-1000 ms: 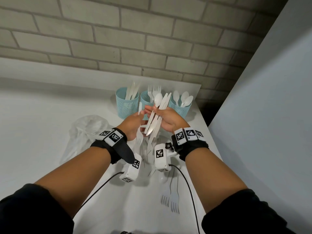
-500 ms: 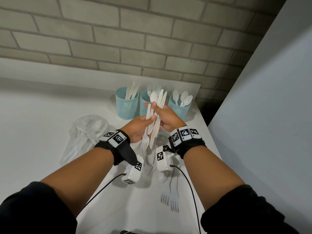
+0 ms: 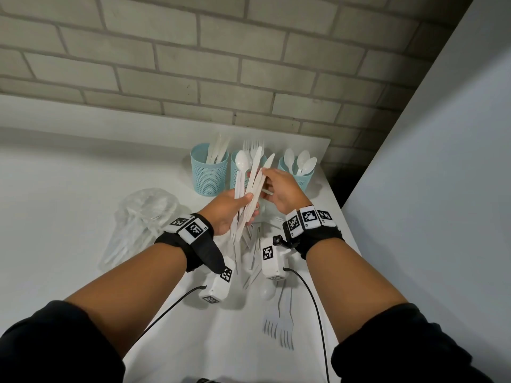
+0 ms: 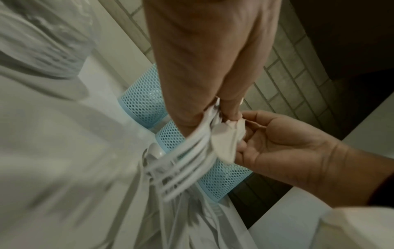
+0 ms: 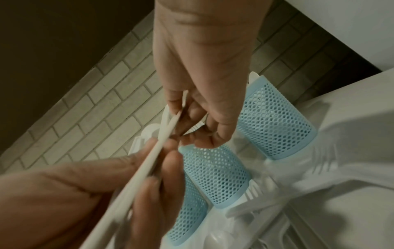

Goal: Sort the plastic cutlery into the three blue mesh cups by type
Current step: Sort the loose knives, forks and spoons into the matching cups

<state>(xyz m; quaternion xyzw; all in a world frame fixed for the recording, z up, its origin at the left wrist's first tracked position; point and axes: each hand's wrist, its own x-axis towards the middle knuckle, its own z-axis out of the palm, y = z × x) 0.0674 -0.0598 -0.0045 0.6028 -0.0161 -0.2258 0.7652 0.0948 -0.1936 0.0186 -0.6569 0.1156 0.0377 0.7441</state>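
Left hand (image 3: 226, 207) grips a bunch of white plastic cutlery (image 3: 246, 189), right hand (image 3: 279, 189) pinches one knife from it; no readable writing, just square black-and-white wrist markers (image 3: 308, 217).

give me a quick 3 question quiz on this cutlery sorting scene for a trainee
1. True or false: the left hand grips a mixed bundle of cutlery.
2. Which cup holds spoons? A) left cup B) middle cup C) right cup
3. What lies on the table nearest the camera, between the forearms?

Key
1. True; a spoon bowl and knife blades stick up from it.
2. C
3. Two forks, side by side, tines toward the camera.
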